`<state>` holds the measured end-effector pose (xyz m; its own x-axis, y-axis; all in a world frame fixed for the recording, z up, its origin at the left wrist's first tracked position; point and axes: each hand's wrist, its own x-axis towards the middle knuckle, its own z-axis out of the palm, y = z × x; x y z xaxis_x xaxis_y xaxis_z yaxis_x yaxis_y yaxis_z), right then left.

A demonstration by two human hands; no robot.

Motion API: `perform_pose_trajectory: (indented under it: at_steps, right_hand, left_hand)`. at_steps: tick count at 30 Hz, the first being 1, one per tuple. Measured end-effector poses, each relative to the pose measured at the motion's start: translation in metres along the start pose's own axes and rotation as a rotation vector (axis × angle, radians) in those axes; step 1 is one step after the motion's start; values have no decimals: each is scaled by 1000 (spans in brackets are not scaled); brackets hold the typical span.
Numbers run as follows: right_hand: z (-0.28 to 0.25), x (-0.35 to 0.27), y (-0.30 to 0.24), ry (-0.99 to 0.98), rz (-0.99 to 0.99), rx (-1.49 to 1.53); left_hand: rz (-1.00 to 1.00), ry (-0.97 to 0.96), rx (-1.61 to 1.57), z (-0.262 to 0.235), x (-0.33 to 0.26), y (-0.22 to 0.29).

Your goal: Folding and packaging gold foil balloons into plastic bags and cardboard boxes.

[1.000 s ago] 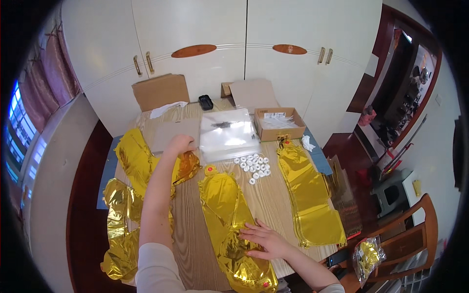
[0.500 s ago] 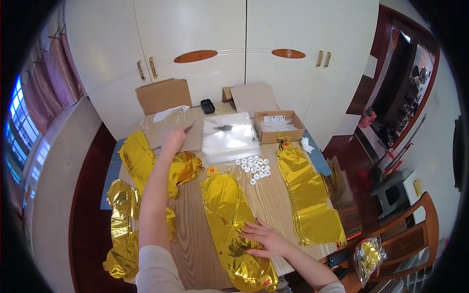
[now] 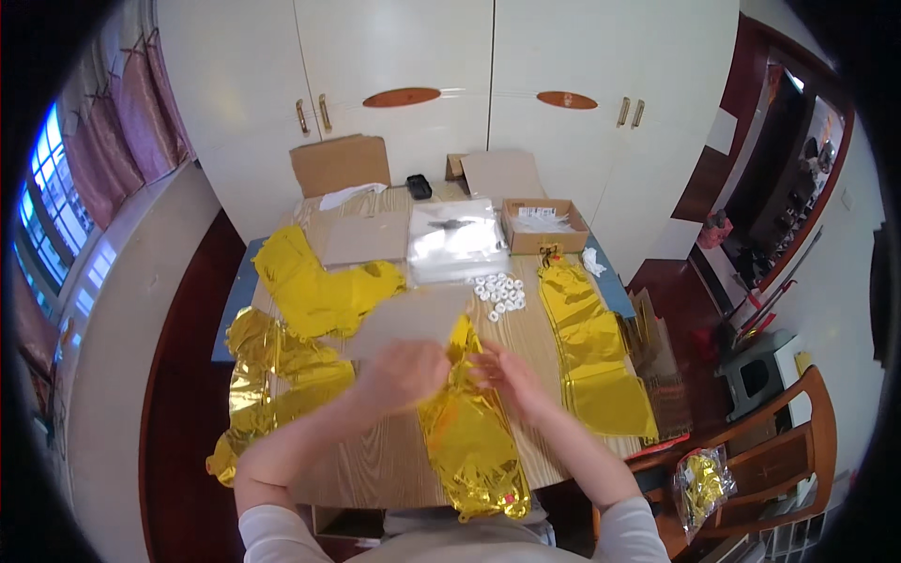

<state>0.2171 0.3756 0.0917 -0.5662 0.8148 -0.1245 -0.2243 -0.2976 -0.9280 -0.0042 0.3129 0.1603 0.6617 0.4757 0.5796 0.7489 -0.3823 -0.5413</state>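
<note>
While both hands meet | left hand (image 3: 405, 373) grips cardboard sheet (image 3: 410, 319) | right hand (image 3: 504, 377) touches gold foil balloon (image 3: 469, 436)

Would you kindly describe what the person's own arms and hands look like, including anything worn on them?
Both forearms come in from the lower edge and are bare from above the elbow down. Light, whitish sleeves sit pushed up on the upper arms. The left hand and right hand are bare: no gloves show, and no watch, ring or bracelet can be made out, though the left hand is blurred.

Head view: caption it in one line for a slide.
Both hands, left hand and right hand, meet over a gold foil balloon on a wooden table.
</note>
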Motion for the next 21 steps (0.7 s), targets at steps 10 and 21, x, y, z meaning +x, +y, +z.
perform_pose_trajectory:
  at_steps: [10,21]
  right_hand:
    - [-22,9,8,-68,16,-137]
    - [-58,16,47,99,-141,-605]
  left_hand:
    - [-256,-73,-560,-18,-17,63]
    - [-450,-577,-823,51,-98,66]
